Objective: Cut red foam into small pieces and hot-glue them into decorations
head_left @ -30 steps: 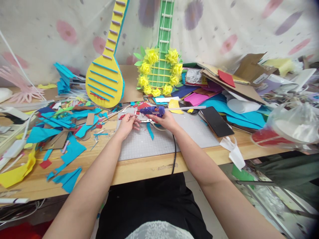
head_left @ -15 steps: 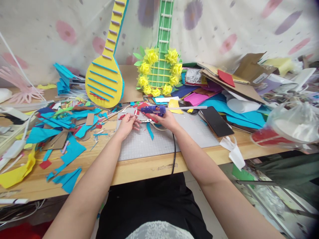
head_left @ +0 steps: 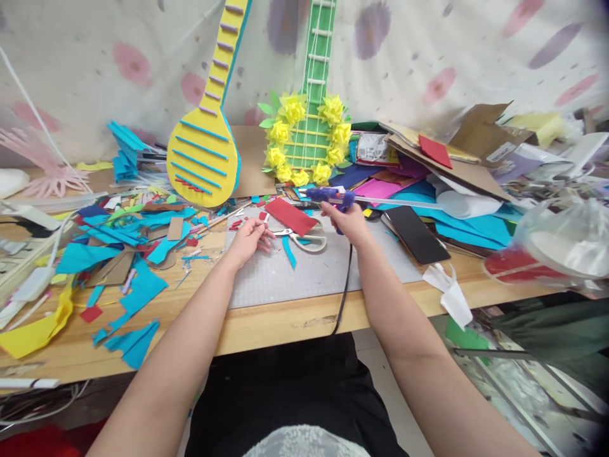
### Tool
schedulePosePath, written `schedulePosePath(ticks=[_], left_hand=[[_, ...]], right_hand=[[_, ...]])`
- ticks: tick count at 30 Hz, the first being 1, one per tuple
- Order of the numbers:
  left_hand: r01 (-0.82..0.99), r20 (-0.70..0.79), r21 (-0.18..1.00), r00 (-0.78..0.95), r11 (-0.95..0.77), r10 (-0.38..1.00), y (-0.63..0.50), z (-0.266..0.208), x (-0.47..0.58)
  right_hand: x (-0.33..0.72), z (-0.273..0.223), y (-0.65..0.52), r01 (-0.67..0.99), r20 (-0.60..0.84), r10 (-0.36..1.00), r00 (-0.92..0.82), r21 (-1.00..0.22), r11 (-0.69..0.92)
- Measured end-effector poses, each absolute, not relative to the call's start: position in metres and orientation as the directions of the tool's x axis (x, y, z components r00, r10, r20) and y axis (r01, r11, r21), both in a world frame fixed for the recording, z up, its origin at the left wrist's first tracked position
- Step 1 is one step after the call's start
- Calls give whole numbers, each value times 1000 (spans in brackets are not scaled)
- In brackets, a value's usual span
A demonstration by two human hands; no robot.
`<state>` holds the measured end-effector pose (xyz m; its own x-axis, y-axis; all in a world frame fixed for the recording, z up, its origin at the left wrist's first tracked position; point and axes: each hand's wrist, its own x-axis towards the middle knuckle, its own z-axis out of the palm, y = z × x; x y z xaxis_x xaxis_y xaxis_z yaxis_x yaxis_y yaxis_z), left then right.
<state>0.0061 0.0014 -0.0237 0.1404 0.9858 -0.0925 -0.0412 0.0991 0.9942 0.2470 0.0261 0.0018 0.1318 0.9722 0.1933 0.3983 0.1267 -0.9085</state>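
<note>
Bright, diffuse light with soft shadows, stretched edges, blurred glue gun (head_left: 320,195).

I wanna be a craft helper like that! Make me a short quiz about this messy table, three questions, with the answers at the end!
1. What tool does the right hand hold?
2. True or false: in the picture, the black smartphone lies to the right of the scissors.
3. Fill in the missing colour: yellow flowers decorate the body of the ______ craft guitar.

Key:
1. A hot glue gun.
2. True.
3. Green.
</note>
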Motion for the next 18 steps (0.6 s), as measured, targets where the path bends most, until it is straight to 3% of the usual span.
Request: schedulePosePath(ticks=[3,6,14,18], left_hand=[[-79,-105,990,98,113,990,2,-22,6],[-120,-105,987,48,110,993,2,-21,7],[-179,-88,981,-63,75,994,4,-23,4],[-208,-46,978,-230,-3,972,10,-26,-1]], right_hand=[[275,-1,34,356,186,938,294,-932,73],[294,-12,41,440,112,930,351,-896,-58],[293,-27,44,697,94,911,401,-676,-238],[294,-16,31,809,213,901,378,-548,-210]])
